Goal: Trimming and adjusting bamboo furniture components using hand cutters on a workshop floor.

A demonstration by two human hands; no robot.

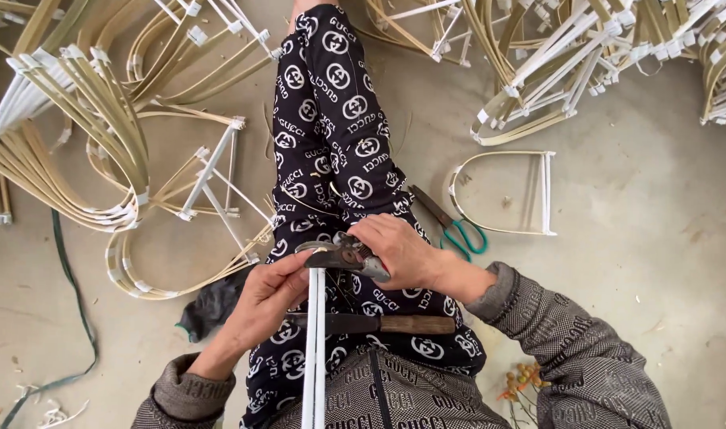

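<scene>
White thin rods [314, 342], two side by side, are standing upright between the person's hands, top ends meeting a metal cutter [343, 256]. Right hand [402, 253] is wrapping the cutter's handles, fingers clamped together around them, blade end poking out just past the fingertips toward the left hand. Left hand [269, 298] is pinching the rods near their top, thumb and fingers closed on them, thumb tip just below the cutter's blade. Cannot tell whether the blade is already biting into the rods or only touching.

Knife with wooden handle [379, 324] is lying across the lap just below both hands, behind the rods, blade pointing toward the left palm. Black patterned trouser leg [331, 119] is stretching away above the fingers. Green-handled scissors [450, 226] are lying on the floor just beyond the right knuckles, beside the leg. Bent bamboo frame with white crossbars [510, 191] is lying flat further out past the scissors. Heaps of similar bamboo hoops [85, 135] are piling up well beyond the left fingers and along the top edge. Green cord [75, 302] is trailing on the concrete floor [657, 238] far out from the left wrist. Dark cloth [212, 306] is sitting just outside the left hand.
</scene>
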